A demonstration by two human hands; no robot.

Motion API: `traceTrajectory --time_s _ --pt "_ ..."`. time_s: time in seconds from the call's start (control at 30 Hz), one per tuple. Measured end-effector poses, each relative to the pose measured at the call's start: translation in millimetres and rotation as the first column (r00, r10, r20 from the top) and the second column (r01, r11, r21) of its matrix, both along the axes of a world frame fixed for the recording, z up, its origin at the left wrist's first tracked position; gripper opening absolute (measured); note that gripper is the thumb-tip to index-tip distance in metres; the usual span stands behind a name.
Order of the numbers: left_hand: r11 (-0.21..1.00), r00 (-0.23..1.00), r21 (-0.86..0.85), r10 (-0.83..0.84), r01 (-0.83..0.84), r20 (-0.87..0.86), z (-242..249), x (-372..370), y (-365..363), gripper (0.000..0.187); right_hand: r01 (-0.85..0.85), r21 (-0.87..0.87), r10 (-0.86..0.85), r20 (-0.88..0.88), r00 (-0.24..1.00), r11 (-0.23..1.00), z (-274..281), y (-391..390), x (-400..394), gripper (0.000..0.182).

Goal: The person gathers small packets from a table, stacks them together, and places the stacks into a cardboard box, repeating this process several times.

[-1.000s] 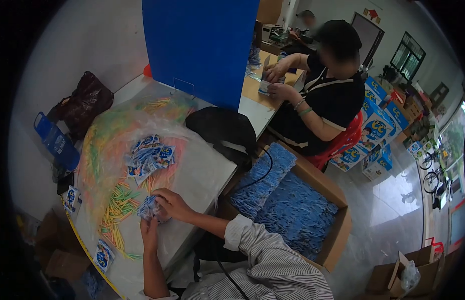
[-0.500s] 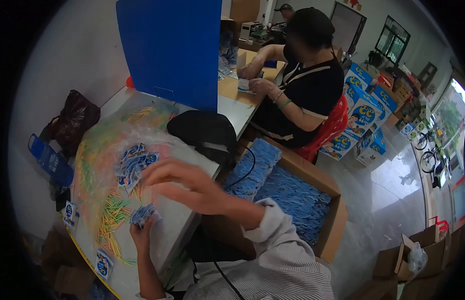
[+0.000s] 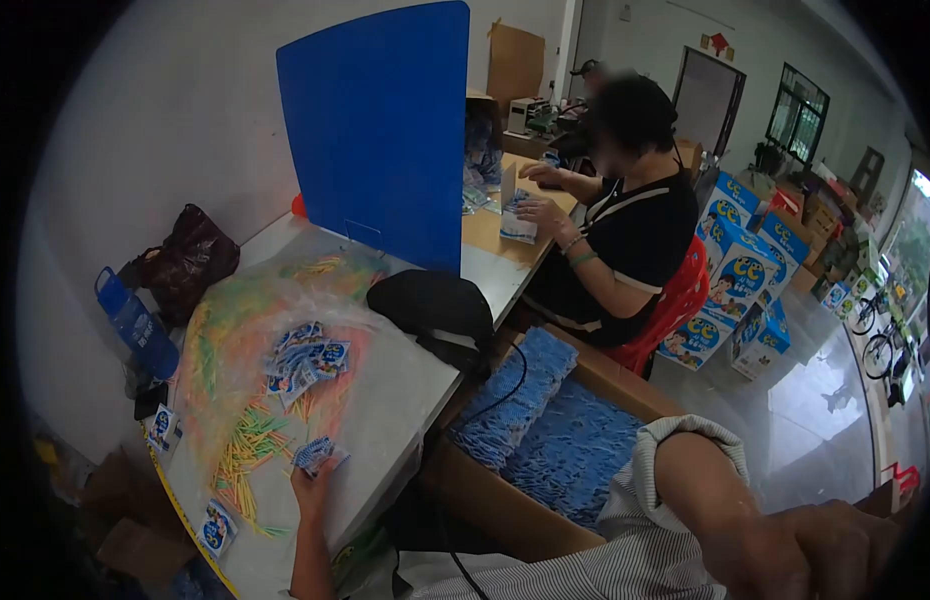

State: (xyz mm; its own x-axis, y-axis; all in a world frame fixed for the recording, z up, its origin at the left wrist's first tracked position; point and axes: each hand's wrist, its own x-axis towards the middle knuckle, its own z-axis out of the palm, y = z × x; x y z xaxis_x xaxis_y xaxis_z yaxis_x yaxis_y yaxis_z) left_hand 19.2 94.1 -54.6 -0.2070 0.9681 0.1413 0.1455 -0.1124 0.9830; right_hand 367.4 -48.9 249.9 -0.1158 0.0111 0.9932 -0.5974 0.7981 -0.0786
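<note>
My left hand (image 3: pixel 310 492) is closed on a small bunch of blue-and-white patterned packets (image 3: pixel 318 457) above the white table (image 3: pixel 375 440). Beside it lies a loose heap of thin green, yellow and pink sticks (image 3: pixel 250 440). Farther back, a pile of blue-and-white printed packets (image 3: pixel 305 362) rests on a clear plastic bag (image 3: pixel 220 330) with more coloured sticks. My right hand (image 3: pixel 820 550) is far out at the lower right, away from the table. Its knuckles show, slightly blurred, but the fingertips are hidden.
A cardboard box (image 3: pixel 655 400) with blue patterned strips (image 3: pixel 575 440) stands right of the table. A black bag (image 3: pixel 435 305) lies near the blue divider (image 3: pixel 375 130). A blue bottle (image 3: pixel 140 330) stands left. Across the divider a co-worker (image 3: pixel 635 230) handles a small white box (image 3: pixel 519 218).
My right hand has swung from above the table to the far lower right. The left hand keeps the packets. The view has shifted, and the co-worker's hands have moved on the small box.
</note>
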Motion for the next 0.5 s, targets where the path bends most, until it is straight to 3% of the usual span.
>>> traceTrajectory --time_s 0.2,0.43,0.5 --pt "0.994 0.998 0.111 -0.029 0.022 0.063 1.6 5.1 -1.6 0.022 0.032 0.061 -0.029 -0.043 0.999 0.998 -15.6 -29.7 16.0 0.015" --pt "1.0 0.995 0.004 -0.01 0.01 0.104 4.3 0.9 -5.4 0.022 0.065 0.052 -0.061 -0.068 0.996 0.997 -15.4 -25.1 0.6 0.014" --pt "0.995 0.997 0.104 -0.009 0.001 0.073 5.9 0.9 -4.7 0.024 0.079 0.035 -0.076 -0.086 0.993 0.996 -23.5 -26.7 -2.2 0.013"
